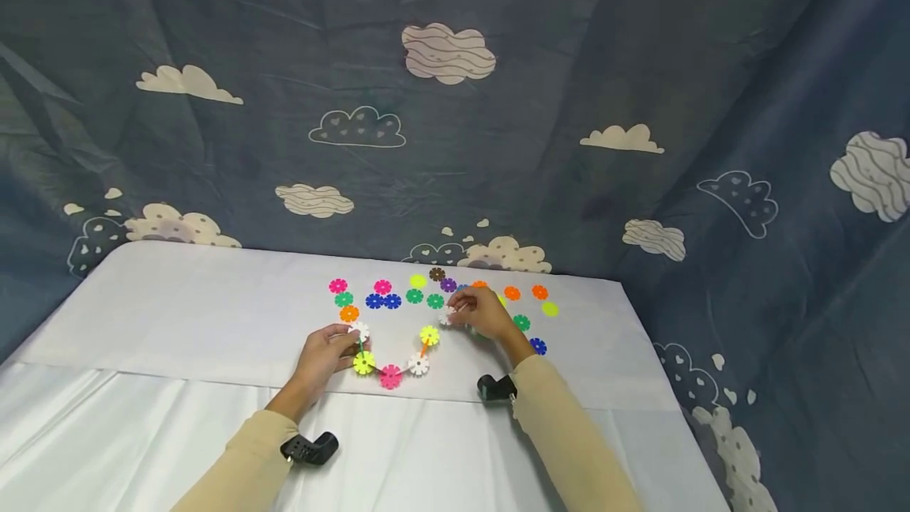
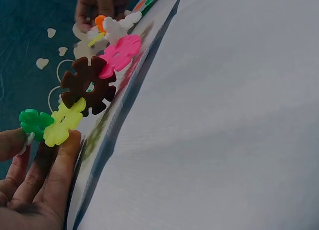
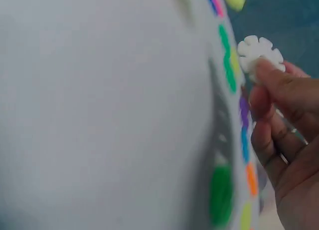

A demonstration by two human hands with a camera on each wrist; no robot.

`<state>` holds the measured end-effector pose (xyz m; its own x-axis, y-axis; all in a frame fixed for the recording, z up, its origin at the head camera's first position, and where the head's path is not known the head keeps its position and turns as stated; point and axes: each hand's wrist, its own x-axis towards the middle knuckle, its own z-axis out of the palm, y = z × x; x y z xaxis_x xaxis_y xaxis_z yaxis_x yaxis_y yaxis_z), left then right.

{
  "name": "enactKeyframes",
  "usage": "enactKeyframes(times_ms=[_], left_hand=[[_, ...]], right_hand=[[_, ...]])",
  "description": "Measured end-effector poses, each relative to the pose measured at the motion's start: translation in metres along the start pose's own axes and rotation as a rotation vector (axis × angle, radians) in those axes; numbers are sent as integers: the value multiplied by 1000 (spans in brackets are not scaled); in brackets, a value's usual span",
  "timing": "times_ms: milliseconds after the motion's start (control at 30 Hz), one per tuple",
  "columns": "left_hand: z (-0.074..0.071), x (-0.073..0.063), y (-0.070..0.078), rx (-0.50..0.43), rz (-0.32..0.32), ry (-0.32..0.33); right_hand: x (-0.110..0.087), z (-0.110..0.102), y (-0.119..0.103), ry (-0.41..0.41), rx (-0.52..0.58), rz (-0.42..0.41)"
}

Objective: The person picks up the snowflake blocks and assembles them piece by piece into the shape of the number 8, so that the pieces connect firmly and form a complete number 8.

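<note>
Cropped sleeves [image 1: 576,437], left grip [image 1: 322,354] holding disc chain [image 2: 77,85], right grip [image 1: 485,313] pinching partly hidden disc [image 3: 252,48]

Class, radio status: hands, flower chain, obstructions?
Left hand holding flower chain. Right hand pinching white disc, apart from chain. Loose discs beyond, apparently not blocking.
</note>
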<state>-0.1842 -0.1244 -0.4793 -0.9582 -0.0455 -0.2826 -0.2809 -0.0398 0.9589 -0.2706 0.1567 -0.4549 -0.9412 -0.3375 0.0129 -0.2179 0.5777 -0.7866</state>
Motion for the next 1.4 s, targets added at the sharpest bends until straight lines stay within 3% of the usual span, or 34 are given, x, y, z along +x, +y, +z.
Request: enactKeyframes(times_ms=[133,267,400,767,1067,1400], left_hand=[[0,1,-1,-8,1,16],[0,3,-1,-18,-13,26],[1,3,-1,-36,-26,20],[2,3,0,-36,-16,10],[1,3,0,-34,-33,14],[2,4,-1,-34,-31,33]], right_hand=[[8,14,-29,-62,112,-78],[20,35,-59,-173,58,-124],[30,55,-74,-245,-5,-148],[42,71,-77,-240,-37,-154],[48,70,-75,-298,34,-170],[50,72,-80,-293,-40,-206]])
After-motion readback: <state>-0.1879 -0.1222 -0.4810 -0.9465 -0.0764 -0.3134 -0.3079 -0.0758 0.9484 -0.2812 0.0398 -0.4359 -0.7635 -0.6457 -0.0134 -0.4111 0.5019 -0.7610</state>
